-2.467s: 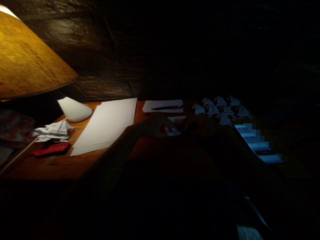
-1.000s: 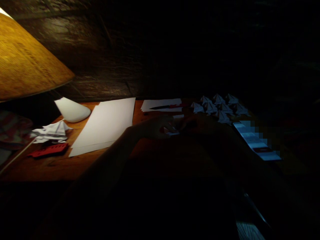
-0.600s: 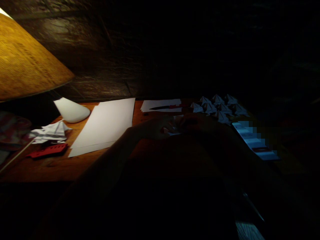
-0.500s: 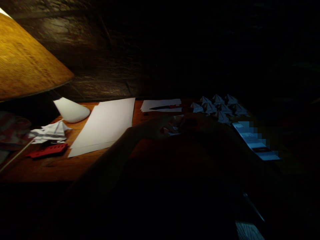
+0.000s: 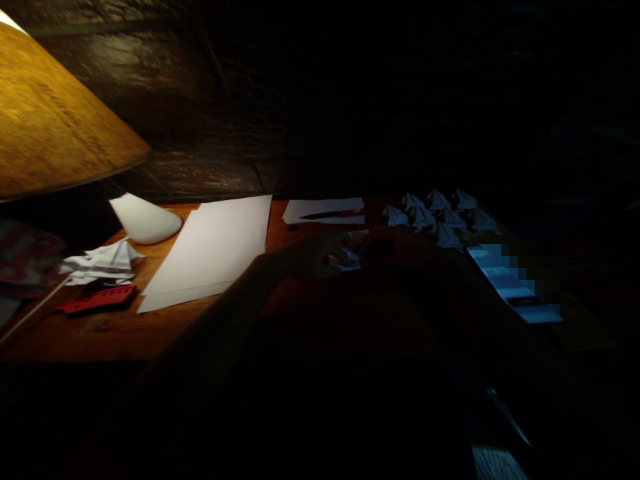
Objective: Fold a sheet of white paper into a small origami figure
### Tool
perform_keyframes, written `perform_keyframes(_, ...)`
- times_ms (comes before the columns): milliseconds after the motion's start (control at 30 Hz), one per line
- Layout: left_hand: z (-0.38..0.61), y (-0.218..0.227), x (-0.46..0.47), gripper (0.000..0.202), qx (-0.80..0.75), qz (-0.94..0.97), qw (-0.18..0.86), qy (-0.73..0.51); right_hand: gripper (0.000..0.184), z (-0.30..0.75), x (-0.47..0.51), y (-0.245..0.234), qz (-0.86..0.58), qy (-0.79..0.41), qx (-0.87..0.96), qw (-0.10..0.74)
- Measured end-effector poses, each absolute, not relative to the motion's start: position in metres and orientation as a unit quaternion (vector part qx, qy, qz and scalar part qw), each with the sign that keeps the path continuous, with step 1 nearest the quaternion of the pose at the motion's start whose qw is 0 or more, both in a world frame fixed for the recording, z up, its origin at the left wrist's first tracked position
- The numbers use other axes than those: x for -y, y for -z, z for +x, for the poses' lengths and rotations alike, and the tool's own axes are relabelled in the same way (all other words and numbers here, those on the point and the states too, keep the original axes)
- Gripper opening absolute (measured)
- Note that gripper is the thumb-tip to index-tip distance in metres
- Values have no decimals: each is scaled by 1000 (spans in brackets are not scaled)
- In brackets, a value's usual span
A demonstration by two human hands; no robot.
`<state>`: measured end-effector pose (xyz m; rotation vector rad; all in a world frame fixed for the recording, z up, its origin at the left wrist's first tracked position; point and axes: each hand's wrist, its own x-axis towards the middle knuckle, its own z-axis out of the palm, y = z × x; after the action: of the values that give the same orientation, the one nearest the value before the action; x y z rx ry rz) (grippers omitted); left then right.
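Observation:
Both hands meet over the middle of a dim wooden table (image 5: 310,313). My left hand (image 5: 317,255) is closed, its fingers curled on a small piece of folded white paper (image 5: 351,259). From the other side my right hand (image 5: 395,247) grips the same paper; deep shadow hides most of its fingers. Just beyond the hands, a knife (image 5: 333,214) with a red handle lies across small white sheets (image 5: 325,205). Several folded paper shapes (image 5: 445,217) stand in rows past my right hand.
Large white sheets (image 5: 210,247) lie left of my left arm. Farther left are a lamp base (image 5: 145,219), its yellow shade (image 5: 60,120), crumpled paper (image 5: 105,262) and a red object with notches (image 5: 97,302). A lit phone (image 5: 515,283) lies at right. A dark wall (image 5: 210,160) rises behind.
The view has shifted very slightly. Both hands stay at the folded paper, with barely any visible finger movement.

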<state>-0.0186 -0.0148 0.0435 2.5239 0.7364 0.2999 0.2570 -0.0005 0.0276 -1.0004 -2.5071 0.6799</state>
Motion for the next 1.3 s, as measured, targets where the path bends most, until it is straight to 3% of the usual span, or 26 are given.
perform_keyframes(233, -20, -41, 11, 26, -253, 943, 184, -110, 39, 258, 0, -25, -371, -253, 874, 188)
perform_keyframes(667, -18, -43, 13, 25, -254, 945, 173, -111, 34, 256, 0, -27, -357, -244, 885, 172)
perform_keyframes(1000, -19, -43, 10, 24, -246, 936, 219, -124, 37, 254, 2, -27, -373, -225, 884, 169)
perform_keyframes(1300, -15, -36, 1, 36, -230, 932, 239, -148, 31, 256, -1, -25, -366, -211, 891, 168)
